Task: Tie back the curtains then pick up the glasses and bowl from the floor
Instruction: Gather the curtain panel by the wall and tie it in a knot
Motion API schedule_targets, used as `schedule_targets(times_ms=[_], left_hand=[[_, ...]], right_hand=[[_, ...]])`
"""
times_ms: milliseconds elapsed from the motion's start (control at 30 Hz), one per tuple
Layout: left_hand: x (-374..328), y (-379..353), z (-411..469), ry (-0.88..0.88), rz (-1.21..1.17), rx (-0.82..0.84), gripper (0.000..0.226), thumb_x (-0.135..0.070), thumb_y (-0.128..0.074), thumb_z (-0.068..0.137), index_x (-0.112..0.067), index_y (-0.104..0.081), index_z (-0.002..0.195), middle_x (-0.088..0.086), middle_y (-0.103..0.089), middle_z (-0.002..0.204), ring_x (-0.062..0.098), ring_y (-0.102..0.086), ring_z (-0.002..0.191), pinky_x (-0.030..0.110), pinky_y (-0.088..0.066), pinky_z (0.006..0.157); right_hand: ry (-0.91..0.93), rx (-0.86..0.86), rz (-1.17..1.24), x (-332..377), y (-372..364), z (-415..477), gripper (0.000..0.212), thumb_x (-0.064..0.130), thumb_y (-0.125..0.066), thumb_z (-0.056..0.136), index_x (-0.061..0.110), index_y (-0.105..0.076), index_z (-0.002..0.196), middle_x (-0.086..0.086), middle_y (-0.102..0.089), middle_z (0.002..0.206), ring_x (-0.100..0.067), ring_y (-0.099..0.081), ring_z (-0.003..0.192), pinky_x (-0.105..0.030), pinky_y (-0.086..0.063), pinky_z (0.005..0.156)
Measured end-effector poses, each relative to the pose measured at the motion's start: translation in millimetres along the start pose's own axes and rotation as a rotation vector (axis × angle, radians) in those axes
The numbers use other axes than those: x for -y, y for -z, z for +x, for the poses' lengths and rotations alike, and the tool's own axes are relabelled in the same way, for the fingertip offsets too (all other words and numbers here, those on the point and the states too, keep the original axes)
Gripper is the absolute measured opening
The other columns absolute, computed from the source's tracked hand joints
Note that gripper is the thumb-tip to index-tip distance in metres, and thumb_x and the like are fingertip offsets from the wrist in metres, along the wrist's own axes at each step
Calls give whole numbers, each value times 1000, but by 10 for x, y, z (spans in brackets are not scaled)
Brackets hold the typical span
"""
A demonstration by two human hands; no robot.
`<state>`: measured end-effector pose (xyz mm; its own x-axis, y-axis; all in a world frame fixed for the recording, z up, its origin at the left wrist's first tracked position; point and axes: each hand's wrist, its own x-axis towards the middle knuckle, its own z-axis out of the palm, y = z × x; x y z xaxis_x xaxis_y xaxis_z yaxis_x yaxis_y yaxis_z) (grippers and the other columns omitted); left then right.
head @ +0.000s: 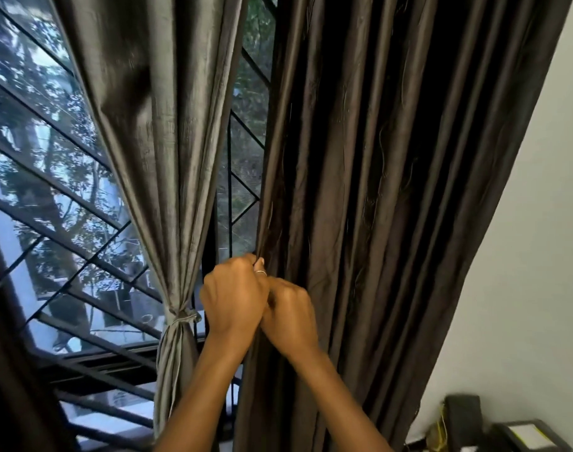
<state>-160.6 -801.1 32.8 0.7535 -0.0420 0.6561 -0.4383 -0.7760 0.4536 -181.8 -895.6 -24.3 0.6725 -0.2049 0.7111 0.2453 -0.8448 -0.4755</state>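
grey curtain point(154, 158): done. it is gathered into a bunch and cinched by a matching fabric tie point(182, 317), which leaves the window grille point(66, 190) uncovered on that side.
dark brown curtain point(392, 190): not tied. it hangs loose in long folds from top to bottom, between the grey curtain and the white wall point(523, 256), and no tie shows on it.
left hand point(233, 298): fingers curled tight, pinching the inner edge of the dark brown curtain at the top of the fist.
right hand point(290, 313): touching the left hand and just below it, fingers curled into the same edge of fabric. how much cloth it holds is hidden behind the knuckles.
step in hand: by the look of it, starting to gather the second curtain.
glasses and bowl: not in view. the camera looks up at the window, and the floor where they should lie does not show.
lower right corner: a few dark items point(464, 419) against the wall, too dim to name.
left to do: bunch and tie the dark brown curtain, then pick up the glasses and the bowl. roughly a third of the job looks finished.
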Motion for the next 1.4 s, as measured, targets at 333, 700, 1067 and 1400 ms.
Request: schedule_targets(times_ms=[333,700,1067,1400], left_hand=[[252,0,112,-58,-127,14,36,-32,-63,94,-21,-60,59,-8,-43,44,13,-45,42,24,-25,44],[655,247,335,28,-185,44,43,-42,-66,91,-24,-57,53,-5,-48,41,19,-54,46,27,-36,46],[255,100,-13,-57,-235,30,47,-39,-64,92,-29,-43,52,-4,-39,39,15,-46,41,26,-30,46],[-63,-28,-152,-85,-655,309,26,-30,-60,97,-19,-72,77,1,-65,59,8,-68,58,29,-59,58]], right_hand=[[-403,-340,-97,-409,783,289,51,45,-75,85,19,-61,126,10,-65,109,-5,-64,75,-30,-54,76],[-488,-273,-175,-1033,1233,459,19,32,-72,90,15,-73,97,3,-72,82,-22,-70,88,-30,-49,71],[-55,-325,-201,-537,888,-41,7,21,-73,92,15,-74,94,3,-72,84,-13,-68,73,-33,-56,62],[21,-207,-67,-142,535,-84,12,27,-60,98,22,-70,100,7,-66,90,-10,-64,77,-28,-51,64]])
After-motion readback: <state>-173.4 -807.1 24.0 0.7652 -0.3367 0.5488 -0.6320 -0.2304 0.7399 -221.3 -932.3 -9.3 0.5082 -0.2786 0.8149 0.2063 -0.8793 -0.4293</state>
